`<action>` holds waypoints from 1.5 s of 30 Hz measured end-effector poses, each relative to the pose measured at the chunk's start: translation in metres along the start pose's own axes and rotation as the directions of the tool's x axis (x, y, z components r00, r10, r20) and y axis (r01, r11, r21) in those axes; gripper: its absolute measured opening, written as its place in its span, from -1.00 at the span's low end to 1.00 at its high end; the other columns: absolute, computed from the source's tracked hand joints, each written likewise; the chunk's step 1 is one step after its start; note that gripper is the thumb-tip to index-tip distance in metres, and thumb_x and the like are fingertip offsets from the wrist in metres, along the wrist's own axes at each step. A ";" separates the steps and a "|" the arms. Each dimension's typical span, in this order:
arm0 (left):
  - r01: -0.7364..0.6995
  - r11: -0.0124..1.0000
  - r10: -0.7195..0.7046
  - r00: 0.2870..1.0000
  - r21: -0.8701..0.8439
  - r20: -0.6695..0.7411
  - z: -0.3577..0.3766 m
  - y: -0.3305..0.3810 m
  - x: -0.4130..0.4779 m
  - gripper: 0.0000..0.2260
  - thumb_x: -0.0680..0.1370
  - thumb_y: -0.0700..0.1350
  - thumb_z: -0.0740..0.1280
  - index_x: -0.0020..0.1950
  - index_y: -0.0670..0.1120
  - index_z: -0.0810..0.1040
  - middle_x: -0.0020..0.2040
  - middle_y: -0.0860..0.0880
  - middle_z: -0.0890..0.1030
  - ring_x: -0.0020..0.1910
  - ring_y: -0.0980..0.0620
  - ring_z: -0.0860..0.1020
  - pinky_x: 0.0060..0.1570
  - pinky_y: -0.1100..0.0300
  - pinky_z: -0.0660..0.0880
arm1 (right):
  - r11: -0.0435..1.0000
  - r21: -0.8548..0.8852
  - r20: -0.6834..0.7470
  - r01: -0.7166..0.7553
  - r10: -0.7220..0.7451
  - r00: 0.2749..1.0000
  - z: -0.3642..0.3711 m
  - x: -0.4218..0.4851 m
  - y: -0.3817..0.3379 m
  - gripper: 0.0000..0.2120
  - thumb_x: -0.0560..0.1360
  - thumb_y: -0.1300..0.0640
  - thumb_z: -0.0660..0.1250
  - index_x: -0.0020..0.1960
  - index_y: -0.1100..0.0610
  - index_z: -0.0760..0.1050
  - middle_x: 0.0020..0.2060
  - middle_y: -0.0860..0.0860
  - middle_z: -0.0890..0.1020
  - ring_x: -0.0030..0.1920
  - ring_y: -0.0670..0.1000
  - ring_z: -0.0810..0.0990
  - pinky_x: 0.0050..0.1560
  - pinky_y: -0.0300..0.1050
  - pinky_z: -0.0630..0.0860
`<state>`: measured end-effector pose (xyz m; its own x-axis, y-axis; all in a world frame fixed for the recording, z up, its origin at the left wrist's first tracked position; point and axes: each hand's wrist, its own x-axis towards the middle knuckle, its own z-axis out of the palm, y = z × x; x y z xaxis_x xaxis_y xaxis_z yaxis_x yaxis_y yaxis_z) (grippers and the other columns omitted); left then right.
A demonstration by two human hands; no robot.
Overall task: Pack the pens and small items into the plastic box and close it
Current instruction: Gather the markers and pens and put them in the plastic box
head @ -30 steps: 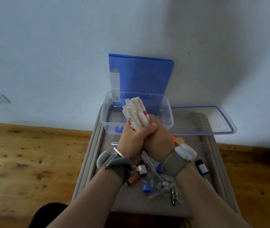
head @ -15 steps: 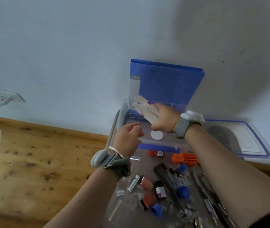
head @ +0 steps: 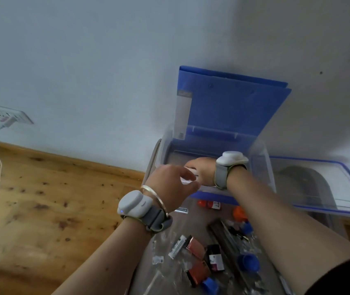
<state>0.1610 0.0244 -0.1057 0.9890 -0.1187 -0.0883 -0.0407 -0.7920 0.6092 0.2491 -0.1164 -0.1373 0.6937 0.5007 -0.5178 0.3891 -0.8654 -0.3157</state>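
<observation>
**Pens held down inside the open box**

The right hand [head: 202,170] is down inside the plastic box [head: 262,167], fingers curled round a bunch of white pens [head: 187,181]. The left hand [head: 173,185] hovers at the box's near left corner, fingers loosely bent and gripping nothing; whether it brushes the pen ends I can't tell. The box is clear and uncovered, at the far end of the counter [head: 191,224]. Its blue-rimmed lid [head: 340,188] lies just right of the box, and a blue folder [head: 233,107] stands behind it. In front of the box, small items [head: 197,245] and blue caps [head: 248,261] lie scattered.
</observation>
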 end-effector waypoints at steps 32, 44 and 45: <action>-0.115 0.993 0.116 0.993 0.022 -0.038 0.011 0.000 -0.004 -0.78 0.47 0.16 0.31 -0.05 0.09 0.65 -0.12 0.18 0.61 -0.16 0.20 0.45 -0.07 0.26 0.37 | 0.829 0.253 -0.166 -0.499 0.545 0.822 -0.010 -0.027 0.045 -0.70 0.54 0.24 0.15 0.22 0.26 0.50 0.20 0.19 0.55 0.20 0.19 0.51 0.20 -0.01 0.45; -0.117 0.993 0.117 0.993 0.019 -0.033 0.010 -0.001 -0.004 -0.78 0.47 0.17 0.31 -0.06 0.09 0.65 -0.13 0.18 0.60 -0.18 0.22 0.43 -0.09 0.26 0.33 | 0.696 0.528 -0.081 -0.487 0.612 0.787 -0.013 -0.028 0.025 -0.73 0.54 0.25 0.14 0.16 0.22 0.52 0.00 0.09 0.60 0.03 0.15 0.56 0.04 -0.03 0.53; -0.118 0.993 0.119 0.992 0.019 -0.029 0.010 0.000 -0.004 -0.78 0.47 0.16 0.31 -0.05 0.09 0.65 -0.11 0.17 0.61 -0.18 0.22 0.44 -0.09 0.27 0.33 | 0.694 0.492 -0.118 -0.525 0.651 0.750 -0.011 -0.027 0.032 -0.75 0.52 0.23 0.16 0.12 0.27 0.53 0.05 0.16 0.60 0.06 0.19 0.56 -0.05 -0.06 0.49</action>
<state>0.1559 0.0191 -0.1133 0.9809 -0.1942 0.0080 -0.1600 -0.7836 0.6002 0.2501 -0.1580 -0.1246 0.8447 -0.1899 -0.5004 -0.3926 -0.8552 -0.3384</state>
